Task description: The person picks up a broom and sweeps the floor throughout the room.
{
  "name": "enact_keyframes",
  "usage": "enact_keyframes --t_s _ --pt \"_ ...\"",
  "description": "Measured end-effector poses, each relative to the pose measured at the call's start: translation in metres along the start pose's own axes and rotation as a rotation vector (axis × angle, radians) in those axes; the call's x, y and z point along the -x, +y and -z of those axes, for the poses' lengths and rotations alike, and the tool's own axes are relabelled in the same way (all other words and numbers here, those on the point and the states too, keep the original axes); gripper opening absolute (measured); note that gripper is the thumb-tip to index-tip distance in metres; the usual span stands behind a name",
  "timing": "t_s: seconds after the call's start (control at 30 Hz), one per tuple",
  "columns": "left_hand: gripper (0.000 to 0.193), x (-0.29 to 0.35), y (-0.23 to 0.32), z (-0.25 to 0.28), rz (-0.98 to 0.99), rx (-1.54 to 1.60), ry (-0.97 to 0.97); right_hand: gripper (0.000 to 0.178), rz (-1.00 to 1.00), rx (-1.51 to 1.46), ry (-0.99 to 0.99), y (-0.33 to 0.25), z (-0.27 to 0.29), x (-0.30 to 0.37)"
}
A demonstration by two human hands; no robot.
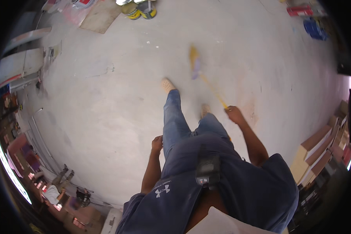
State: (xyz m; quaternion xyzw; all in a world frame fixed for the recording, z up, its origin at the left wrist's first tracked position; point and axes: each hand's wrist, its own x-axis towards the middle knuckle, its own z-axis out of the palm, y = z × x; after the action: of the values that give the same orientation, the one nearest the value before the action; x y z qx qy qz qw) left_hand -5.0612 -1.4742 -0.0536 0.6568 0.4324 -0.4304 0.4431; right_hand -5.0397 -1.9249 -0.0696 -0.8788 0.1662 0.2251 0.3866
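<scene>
My right hand (234,114) is closed around the yellow handle of a broom (212,90), out to the right of my legs. The broom's purple head and yellow-brown bristles reach ahead over the floor, blurred by motion. Down beside my left thigh hangs my left hand (157,143), its fingers curled in, with no object showing in them. A tan clog (167,85) on my left foot is set ahead of the other clog (205,109), which is partly hidden by my jeans.
Pale, scuffed concrete floor (117,101) surrounds me, with small white bits on it. Yellow-and-black cans (147,10) and a brown board (100,17) lie at the far side. A blue container (314,29) stands far right, cardboard boxes (314,150) near right. A person (52,194) sits at the lower left.
</scene>
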Motion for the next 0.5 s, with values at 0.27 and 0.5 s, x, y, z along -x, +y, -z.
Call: enact_keyframes --t_s 0.27,0.5 --pt "0.037 -0.002 0.08 0.085 -0.038 0.285 0.095 0.03 -0.132 0.055 -0.648 -0.269 -0.168 -0.22" --pt "0.041 -0.013 0.112 0.142 0.044 0.322 0.201 0.024 -0.423 -0.178 -0.512 -0.3 -0.196 -0.372"
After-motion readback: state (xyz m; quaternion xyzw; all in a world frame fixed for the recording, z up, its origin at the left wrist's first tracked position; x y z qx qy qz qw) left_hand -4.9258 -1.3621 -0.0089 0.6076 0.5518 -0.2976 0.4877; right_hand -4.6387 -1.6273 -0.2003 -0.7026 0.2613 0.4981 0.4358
